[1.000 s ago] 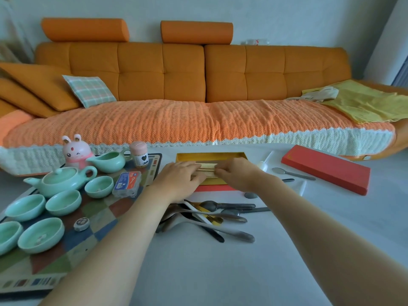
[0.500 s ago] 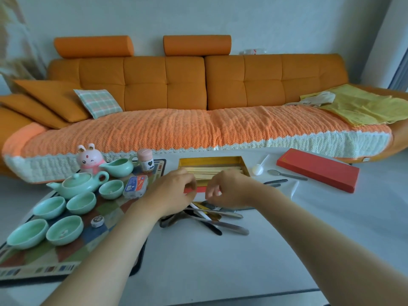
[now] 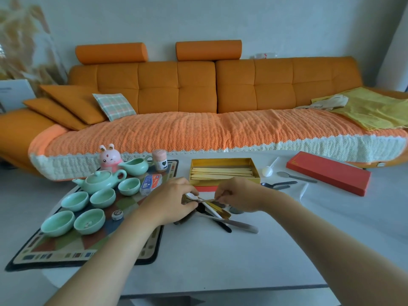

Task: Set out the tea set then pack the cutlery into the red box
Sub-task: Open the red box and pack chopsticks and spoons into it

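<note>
Change: both hands have drawn back from the box to the cutlery pile since the earlier frames; chopsticks now lie in the box.
Head view, left hand: fingers pinched shut on one end of a thin spoon at the near-left of the pile.
Head view, right hand: fingers curled and closed on the other end of the same piece; the exact contact is hidden by the knuckles.
Head view, spoon: held between both hands just above the pile, long axis running left to right, roughly parallel to the chopsticks.
Head view, box: open, gold-lined, red base showing at the near edge, just beyond the fingers. Lid lies well apart to the right on the worktop.
Head view, loose cutlery: more pieces lie right of the box, nearer the right hand.
Head view, tea set: teapot and cups stand set out on the mat at left.
Judgement: packing step under way. Box lies straight ahead of both hands, so the piece needs only a short forward carry without turning.
</note>
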Demonstrator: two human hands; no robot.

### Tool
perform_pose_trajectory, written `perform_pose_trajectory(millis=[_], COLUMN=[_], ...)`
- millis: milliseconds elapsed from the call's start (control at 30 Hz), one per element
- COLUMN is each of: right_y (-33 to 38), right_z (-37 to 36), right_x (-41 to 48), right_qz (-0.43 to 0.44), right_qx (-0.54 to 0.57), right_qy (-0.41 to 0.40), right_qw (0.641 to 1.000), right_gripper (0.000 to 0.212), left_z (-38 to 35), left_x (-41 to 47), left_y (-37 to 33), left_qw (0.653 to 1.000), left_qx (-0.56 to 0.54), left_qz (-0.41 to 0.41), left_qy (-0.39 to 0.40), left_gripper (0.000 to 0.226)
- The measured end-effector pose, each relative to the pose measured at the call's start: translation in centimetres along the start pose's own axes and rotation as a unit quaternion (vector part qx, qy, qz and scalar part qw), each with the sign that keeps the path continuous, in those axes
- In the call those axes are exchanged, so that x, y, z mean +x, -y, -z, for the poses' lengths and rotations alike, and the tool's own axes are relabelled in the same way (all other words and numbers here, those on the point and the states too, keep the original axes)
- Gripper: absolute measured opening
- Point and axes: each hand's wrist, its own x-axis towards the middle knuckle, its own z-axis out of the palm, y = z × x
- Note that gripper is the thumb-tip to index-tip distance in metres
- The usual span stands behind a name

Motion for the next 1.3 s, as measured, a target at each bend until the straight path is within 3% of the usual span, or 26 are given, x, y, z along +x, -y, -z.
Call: perform_pose_trajectory(millis=[133, 267, 400, 500, 967, 1133, 1300], right_y=[-0.7, -1.9, -3.2, -4.1, -5.1, -4.8, -3.9], right_z=[1.6, 2.8, 2.8, 2.4, 1.2, 0.8, 0.6], right_x=[0.2, 1.1, 2.6, 3.7, 6.0, 5.3, 3.9], right_qz=[-0.004, -0.010, -0.026, -0.049, -0.066, -0.047, -0.054], right_qx=[0.064, 0.112, 0.108, 0.090, -0.034, -0.037, -0.085], right_qy=[-0.026, -0.093, -0.164, -0.176, -0.120, -0.120, -0.070], right_qw=[0.998, 0.989, 0.980, 0.979, 0.990, 0.991, 0.993], right_gripper=[0.015, 0.020, 0.025, 0.030, 0.040, 0.041, 0.042], left_z=[1.3, 1.7, 0.5, -0.8, -3.4, -3.5, -3.1], left_x=[0.7, 2.2, 4.6, 6.3, 8.6, 8.2, 7.3], left_y=[-0.4, -0.5, -0.4, -0.3, 1.0, 0.4, -0.2], left_qw=[0.998, 0.991, 0.988, 0.991, 0.997, 0.997, 0.997], left_qx=[-0.059, -0.120, -0.111, -0.093, 0.062, 0.074, 0.075], left_qz=[0.012, 0.028, 0.031, 0.042, 0.016, 0.003, 0.010], left_qy=[-0.018, -0.051, -0.104, -0.090, -0.041, -0.019, 0.027], left_gripper=[0.022, 0.030, 0.039, 0.043, 0.041, 0.048, 0.056])
